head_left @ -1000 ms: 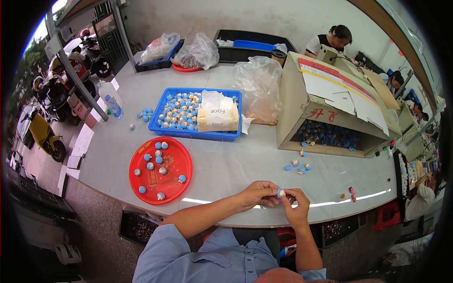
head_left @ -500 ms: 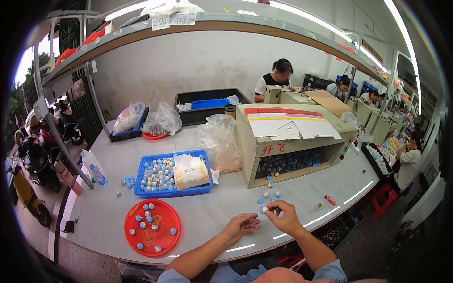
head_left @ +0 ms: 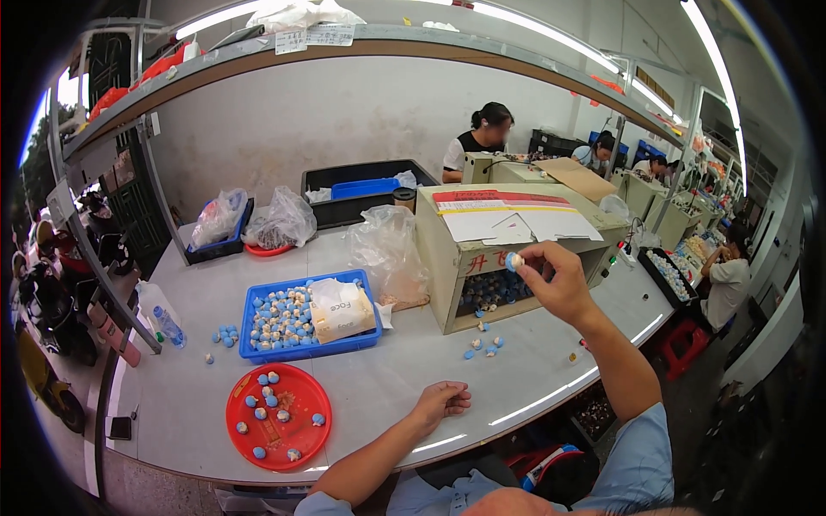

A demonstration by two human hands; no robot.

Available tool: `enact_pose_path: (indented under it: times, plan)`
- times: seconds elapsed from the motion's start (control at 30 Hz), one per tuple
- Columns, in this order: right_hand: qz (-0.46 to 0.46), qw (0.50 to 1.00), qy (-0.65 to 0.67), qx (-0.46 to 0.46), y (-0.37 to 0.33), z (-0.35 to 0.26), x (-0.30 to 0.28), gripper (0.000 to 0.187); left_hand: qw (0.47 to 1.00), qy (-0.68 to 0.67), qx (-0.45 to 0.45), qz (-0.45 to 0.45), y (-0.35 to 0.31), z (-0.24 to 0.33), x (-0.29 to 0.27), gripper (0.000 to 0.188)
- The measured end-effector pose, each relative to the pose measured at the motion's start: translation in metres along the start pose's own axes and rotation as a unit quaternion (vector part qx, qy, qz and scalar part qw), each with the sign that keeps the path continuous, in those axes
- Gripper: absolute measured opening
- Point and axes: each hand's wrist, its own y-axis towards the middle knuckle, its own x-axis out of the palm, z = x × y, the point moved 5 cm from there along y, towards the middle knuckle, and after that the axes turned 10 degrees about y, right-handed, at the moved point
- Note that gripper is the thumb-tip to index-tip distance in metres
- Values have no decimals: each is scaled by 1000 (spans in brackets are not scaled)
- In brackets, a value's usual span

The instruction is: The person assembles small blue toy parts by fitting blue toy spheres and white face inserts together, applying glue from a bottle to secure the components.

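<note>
Rounded piece (head_left: 513, 261), pinching right fingers (head_left: 538, 250), crinkled plastic (head_left: 389, 249)

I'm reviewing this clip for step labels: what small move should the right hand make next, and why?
Probably lower the right hand slightly, toward the opening of the beige box. Its thumb and fingers pinch a small blue-and-cream piece, which in this view appears just above the opening's left part, and many blue pieces lie inside.
</note>
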Motion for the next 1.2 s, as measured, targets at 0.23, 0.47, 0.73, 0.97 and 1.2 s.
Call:
enact_pose_path:
  times: [0.23,0.47,0.73,0.97,1.2]
  plan:
    - [26,999,-46,-1,45,71,-3,17,1000,15,1,-8,0,-3,1,27]
    - [31,999,-23,22,95,83,-11,21,1000,3,4,-12,5,-7,-3,28]
    - [201,977,16,-75,285,23,-106,26,1000,7,14,-16,5,-9,0,30]
    - [221,949,-221,-48,399,-27,-77,16,999,-18,-18,-19,5,-9,-5,30]
    - [126,976,-174,36,401,-33,-47,24,999,-36,-16,-25,1,-13,-8,30]
